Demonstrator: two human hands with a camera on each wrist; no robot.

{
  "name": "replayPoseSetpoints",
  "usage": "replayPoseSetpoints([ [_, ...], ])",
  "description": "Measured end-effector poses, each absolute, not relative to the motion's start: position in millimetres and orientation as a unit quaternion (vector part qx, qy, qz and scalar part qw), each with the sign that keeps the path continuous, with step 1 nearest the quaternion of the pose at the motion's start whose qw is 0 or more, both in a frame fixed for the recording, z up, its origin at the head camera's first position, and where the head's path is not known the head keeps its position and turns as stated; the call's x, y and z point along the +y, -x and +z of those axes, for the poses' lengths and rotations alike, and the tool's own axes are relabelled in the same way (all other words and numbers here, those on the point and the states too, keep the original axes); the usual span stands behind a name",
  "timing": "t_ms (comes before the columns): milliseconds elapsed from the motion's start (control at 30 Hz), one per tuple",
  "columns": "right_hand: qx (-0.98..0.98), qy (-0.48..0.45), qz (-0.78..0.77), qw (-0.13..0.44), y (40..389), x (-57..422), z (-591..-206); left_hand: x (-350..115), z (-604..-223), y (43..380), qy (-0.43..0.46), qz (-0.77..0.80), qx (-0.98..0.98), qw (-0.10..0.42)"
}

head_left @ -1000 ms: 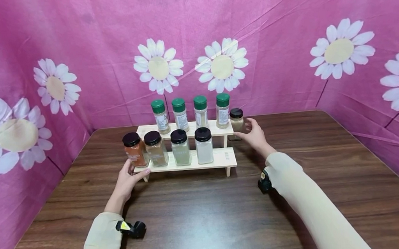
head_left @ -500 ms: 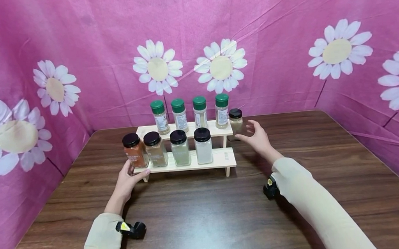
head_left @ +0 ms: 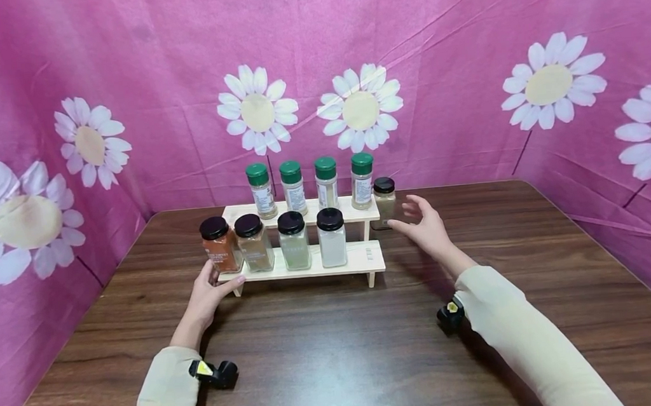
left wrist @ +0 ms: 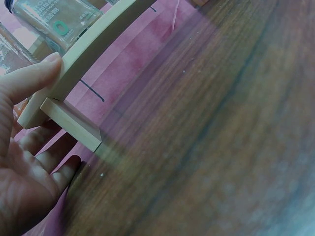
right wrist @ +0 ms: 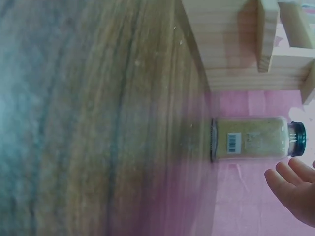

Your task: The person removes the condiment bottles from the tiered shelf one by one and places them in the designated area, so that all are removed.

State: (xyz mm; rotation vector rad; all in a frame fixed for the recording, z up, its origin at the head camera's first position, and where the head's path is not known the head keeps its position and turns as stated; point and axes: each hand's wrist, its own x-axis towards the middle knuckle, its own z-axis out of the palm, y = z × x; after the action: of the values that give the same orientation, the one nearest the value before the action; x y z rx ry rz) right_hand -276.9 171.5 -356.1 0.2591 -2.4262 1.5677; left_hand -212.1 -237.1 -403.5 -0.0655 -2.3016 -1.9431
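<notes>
A two-tier light wood spice rack stands on the table. My left hand holds the left end of its lower shelf; in the left wrist view the thumb lies on the shelf's edge and the other fingers reach beneath and behind. A square glass jar of tan powder with a black lid stands upright on the table, just right of the upper tier. Beside that spice jar, my right hand is spread, fingers apart from the glass. The right wrist view shows a gap between the fingers and the jar.
Several black-lidded spice jars stand on the lower shelf, among them a red one and a white one. Several green-capped shakers line the upper shelf. A pink cloth with daisies hangs behind the brown wooden table.
My right hand has drawn slightly away from the tan powder jar, to the right and toward me. The left hand and the rack have stayed in place.
</notes>
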Motion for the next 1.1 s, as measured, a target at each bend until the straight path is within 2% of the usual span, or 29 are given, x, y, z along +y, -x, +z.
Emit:
replayPoseSetpoints([
  [467,-0.757,-0.148,0.623,0.131,246.9,155.1,-344.8,-236.3,-402.4,211.5,0.019,-0.641,-0.764,0.063],
  [700,-0.739,-0.172,0.64,0.12,235.4,140.4,-342.7,-237.0,-402.6,212.2,0.015,-0.647,-0.76,0.058],
  [1100,-0.724,-0.168,0.656,0.133,229.0,122.3,-347.5,-237.0,-401.4,211.6,0.016,-0.644,-0.763,0.058],
])
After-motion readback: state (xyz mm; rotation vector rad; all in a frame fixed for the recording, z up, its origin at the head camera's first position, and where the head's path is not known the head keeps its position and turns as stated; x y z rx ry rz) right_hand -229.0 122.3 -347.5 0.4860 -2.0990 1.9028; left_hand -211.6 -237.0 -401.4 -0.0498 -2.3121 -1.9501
